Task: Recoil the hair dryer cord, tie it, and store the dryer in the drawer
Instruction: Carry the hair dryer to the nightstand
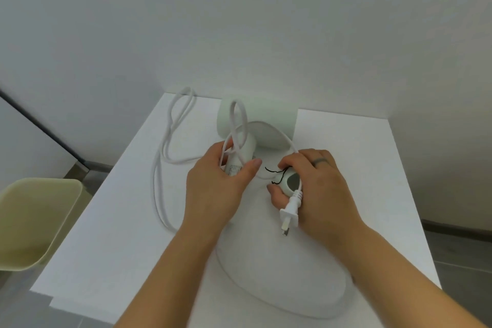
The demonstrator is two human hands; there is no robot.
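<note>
Head camera: my left hand (pixel 215 189) grips the dryer handle (pixel 233 168); at its three o'clock, my right hand (pixel 319 189) clutches the plug (pixel 288 217).

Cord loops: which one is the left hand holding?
The short loop lying over the hair dryer, gripped by the left hand against the handle. The far-left loop and the wide near loop lie loose on the table.

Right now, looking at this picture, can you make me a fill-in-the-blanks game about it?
1. The plug pokes out of the person's ____ hand.
2. The thin tie is coloured ____.
3. The bin stands on the ____ side of the table.
Missing words: right, black, left.
</note>
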